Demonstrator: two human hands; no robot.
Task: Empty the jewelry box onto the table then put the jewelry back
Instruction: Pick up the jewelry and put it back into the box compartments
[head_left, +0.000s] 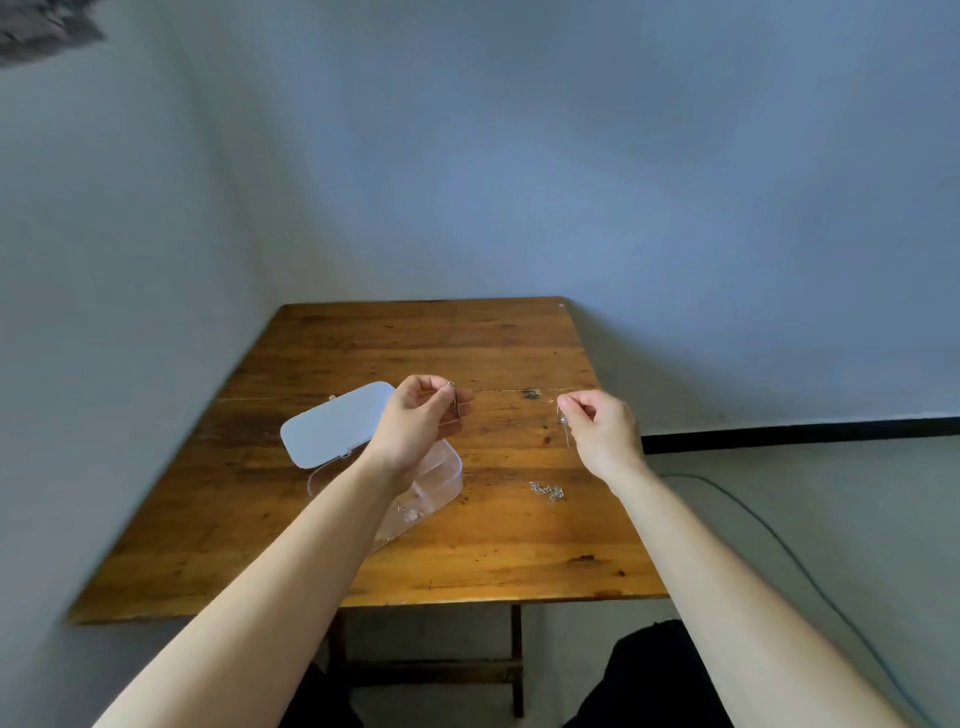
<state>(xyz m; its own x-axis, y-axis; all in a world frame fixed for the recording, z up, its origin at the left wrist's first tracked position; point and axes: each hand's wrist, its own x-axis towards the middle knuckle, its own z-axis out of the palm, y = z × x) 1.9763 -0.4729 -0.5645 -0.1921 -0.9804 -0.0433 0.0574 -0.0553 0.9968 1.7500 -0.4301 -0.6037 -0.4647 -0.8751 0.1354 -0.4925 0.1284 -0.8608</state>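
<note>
A clear plastic jewelry box (445, 475) stands open on the wooden table (363, 561), its white lid (337, 423) tipped back to the left. Small jewelry pieces (408, 514) lie inside, partly hidden by my left forearm. My left hand (421, 421) is raised above the box, pinching one end of a thin chain (455, 402). My right hand (602, 428) pinches the other end, where a small bead and a short tail (563, 428) hang down. The thin strand between the hands is barely visible. A silver chain heap (546, 491) lies on the table below my right hand.
The table stands in a corner, with walls at the left and the back. Its right edge (623, 467) drops to a floor where a cable (779, 551) runs. Table legs and my dark-clothed knees (644, 675) are below the near edge.
</note>
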